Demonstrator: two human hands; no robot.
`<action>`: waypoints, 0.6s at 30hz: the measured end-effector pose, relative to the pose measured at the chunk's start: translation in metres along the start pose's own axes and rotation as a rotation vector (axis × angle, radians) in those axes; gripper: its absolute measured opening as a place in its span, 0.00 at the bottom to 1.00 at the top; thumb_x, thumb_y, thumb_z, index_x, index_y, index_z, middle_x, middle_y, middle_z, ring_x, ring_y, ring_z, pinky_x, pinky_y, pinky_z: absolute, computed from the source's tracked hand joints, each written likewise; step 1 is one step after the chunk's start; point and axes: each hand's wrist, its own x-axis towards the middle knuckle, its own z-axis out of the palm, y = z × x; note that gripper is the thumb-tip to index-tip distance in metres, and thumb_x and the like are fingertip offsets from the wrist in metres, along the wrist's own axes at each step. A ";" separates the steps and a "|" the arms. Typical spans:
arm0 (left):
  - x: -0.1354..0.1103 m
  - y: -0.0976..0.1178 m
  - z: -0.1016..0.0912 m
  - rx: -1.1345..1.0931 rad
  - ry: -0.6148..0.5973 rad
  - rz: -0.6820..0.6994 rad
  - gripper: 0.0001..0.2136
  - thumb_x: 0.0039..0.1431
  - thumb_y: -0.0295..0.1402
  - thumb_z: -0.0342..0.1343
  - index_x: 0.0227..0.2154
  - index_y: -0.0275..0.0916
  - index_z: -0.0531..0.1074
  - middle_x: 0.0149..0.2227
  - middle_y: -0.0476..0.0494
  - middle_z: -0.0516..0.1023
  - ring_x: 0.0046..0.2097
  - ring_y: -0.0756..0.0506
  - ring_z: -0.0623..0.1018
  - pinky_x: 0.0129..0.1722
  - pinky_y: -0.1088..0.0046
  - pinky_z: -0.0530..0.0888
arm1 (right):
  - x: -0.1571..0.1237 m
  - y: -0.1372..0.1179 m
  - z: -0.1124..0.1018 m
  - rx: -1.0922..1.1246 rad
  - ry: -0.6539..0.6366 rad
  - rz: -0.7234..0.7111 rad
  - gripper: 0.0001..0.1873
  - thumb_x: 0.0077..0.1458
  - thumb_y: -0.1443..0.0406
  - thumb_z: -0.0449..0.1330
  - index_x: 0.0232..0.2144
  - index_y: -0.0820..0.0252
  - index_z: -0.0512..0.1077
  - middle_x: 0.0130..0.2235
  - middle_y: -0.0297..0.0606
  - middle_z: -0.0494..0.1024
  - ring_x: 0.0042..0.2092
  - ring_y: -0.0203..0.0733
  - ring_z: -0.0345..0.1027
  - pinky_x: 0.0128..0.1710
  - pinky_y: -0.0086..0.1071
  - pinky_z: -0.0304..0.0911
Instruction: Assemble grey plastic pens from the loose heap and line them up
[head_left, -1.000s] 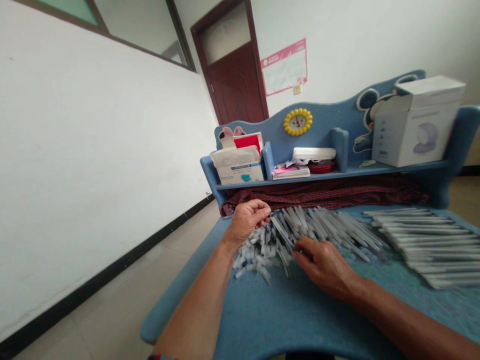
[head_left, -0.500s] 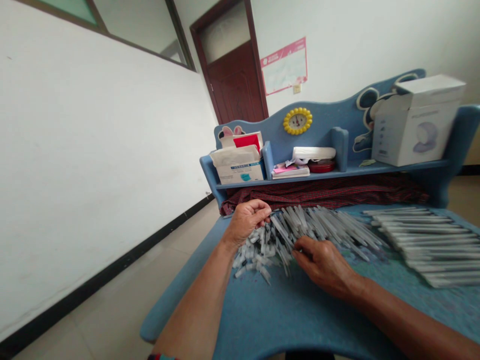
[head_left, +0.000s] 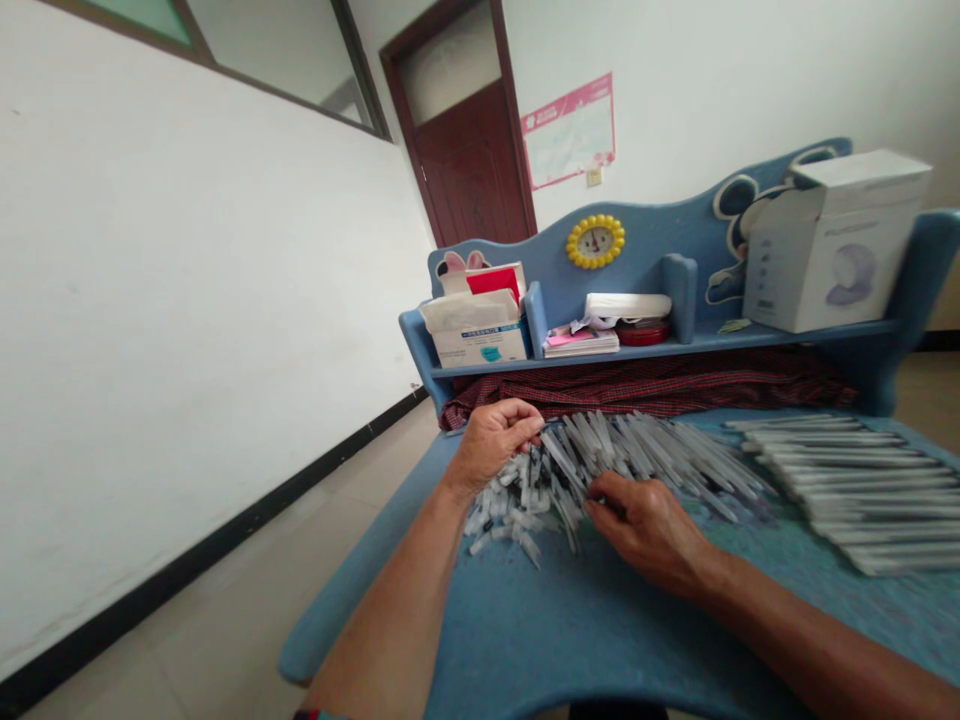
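Over the far left part of the blue table [head_left: 570,630], my left hand [head_left: 491,440] is closed in a pinch at the edge of a pile of translucent pen barrels [head_left: 652,447]. What its fingertips hold is too small to tell. My right hand [head_left: 649,525] is also closed, thumb against fingers, at the near side of the same pile; whatever lies in that pinch is hidden. Loose clear pen caps [head_left: 517,515] are heaped between the hands, just below my left hand. To the right, several longer pens with dark cores [head_left: 870,490] lie side by side in a row.
A blue shelf [head_left: 720,342] runs along the table's back, holding a mask box [head_left: 480,340], papers [head_left: 581,342], a red round tin [head_left: 643,332] and a large white carton [head_left: 832,240]. Dark red checked cloth [head_left: 645,385] lies beneath it. A white wall [head_left: 187,280] stands left.
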 end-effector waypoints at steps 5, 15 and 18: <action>0.000 0.000 -0.001 0.045 -0.001 0.029 0.08 0.50 0.35 0.57 0.28 0.33 0.71 0.21 0.51 0.72 0.20 0.55 0.68 0.21 0.81 0.65 | 0.000 0.000 0.000 -0.004 0.007 0.001 0.11 0.54 0.62 0.48 0.27 0.57 0.68 0.18 0.30 0.65 0.21 0.33 0.57 0.25 0.27 0.50; 0.001 -0.001 0.001 0.058 0.005 0.058 0.07 0.50 0.33 0.56 0.28 0.34 0.71 0.22 0.51 0.72 0.21 0.55 0.69 0.21 0.81 0.66 | 0.002 0.000 -0.003 -0.021 0.019 0.021 0.11 0.53 0.63 0.48 0.27 0.57 0.69 0.18 0.31 0.66 0.21 0.34 0.57 0.25 0.27 0.50; 0.001 -0.001 0.002 0.057 -0.003 0.050 0.07 0.50 0.33 0.56 0.29 0.34 0.71 0.21 0.51 0.72 0.20 0.55 0.69 0.21 0.81 0.66 | 0.001 0.000 -0.002 -0.029 0.020 0.017 0.11 0.52 0.63 0.48 0.27 0.57 0.69 0.18 0.30 0.65 0.21 0.33 0.57 0.25 0.27 0.50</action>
